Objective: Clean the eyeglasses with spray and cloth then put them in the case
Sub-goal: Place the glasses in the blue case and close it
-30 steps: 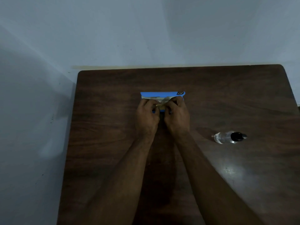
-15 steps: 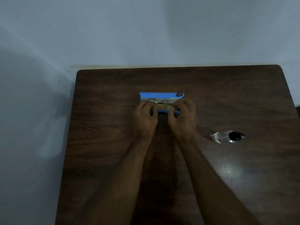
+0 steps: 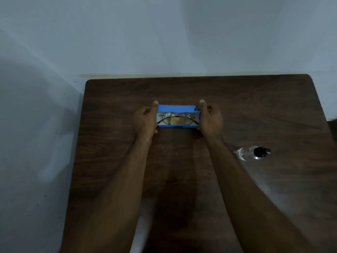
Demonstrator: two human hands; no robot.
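Observation:
An open blue glasses case (image 3: 176, 108) lies in the middle of the dark wooden table (image 3: 255, 110). Inside it rest thin wire-framed eyeglasses (image 3: 189, 119) with a folded yellowish cloth (image 3: 177, 120) on top of them. My left hand (image 3: 145, 121) grips the case's left end, index finger reaching up along the lid's corner. My right hand (image 3: 210, 121) grips the right end the same way. A clear spray bottle (image 3: 252, 152) with a black cap lies on its side to the right, apart from both hands.
A pale wall runs behind the table's far edge and along its left side. A dark object (image 3: 332, 123) shows at the table's right edge.
Both hands have left the middle of the case, where they were pressing the cloth and glasses in, and moved apart to its two ends. The case's contents now show.

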